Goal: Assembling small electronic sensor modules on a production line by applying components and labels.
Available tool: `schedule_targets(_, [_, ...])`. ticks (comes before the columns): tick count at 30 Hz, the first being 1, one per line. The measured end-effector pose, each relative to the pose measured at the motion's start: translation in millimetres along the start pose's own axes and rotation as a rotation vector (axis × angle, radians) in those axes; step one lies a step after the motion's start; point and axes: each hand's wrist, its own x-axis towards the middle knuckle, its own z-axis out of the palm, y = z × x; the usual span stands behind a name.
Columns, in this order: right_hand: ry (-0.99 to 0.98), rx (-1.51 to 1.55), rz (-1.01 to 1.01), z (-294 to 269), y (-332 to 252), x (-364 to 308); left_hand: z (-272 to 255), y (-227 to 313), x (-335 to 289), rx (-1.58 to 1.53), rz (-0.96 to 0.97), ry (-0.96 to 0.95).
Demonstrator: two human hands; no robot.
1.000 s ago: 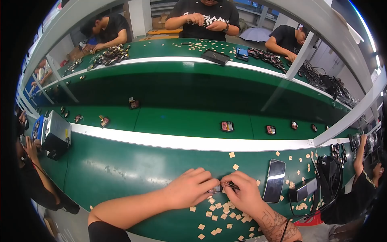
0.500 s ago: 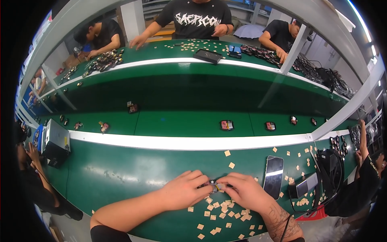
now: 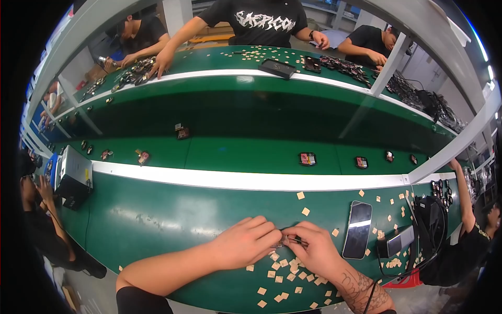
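Note:
My left hand [image 3: 247,242] is closed on a small electronic device [image 3: 283,240], steadying it low over the green bench; fingers cover most of it. From the other side my right hand [image 3: 315,248] pinches a thin dark tool [image 3: 298,240], which looks like tweezers, its end at the device. The tool is too small and covered to be sure of its kind. Small square tan pieces [image 3: 284,263] lie scattered just below both hands, several of them overlapping.
A phone [image 3: 358,229] lies right of my hands, beside a grey-and-black box [image 3: 396,240] with cables. Beyond the white ledge [image 3: 225,180], a green conveyor [image 3: 235,157] carries small devices [image 3: 308,159]. A metal-cased box [image 3: 74,172] stands left. Several co-workers sit or stand around.
The view has shifted slightly. My hands stay together at the device, which is now more covered. Across the line, a co-worker's hand has reached down to the device pile on the left.

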Motion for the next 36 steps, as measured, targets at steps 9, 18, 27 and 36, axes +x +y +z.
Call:
schedule_targets(9, [0.042, -0.038, -0.085, 5, 6, -1, -1, 2, 1, -0.032, -0.045, -0.002])
schedule_targets(18, [0.065, -0.026, 0.014, 8, -7, 0, 3, 2, 0, -0.040, -0.042, 0.018])
schedule_targets(27, [0.142, -0.187, -0.040, 15, -8, 0, 4, 4, 1, -0.069, -0.025, 0.042])
schedule_targets(36, [0.070, 0.224, 0.144, -5, -7, -4, -1, 16, 9, -0.167, -0.014, 0.238])
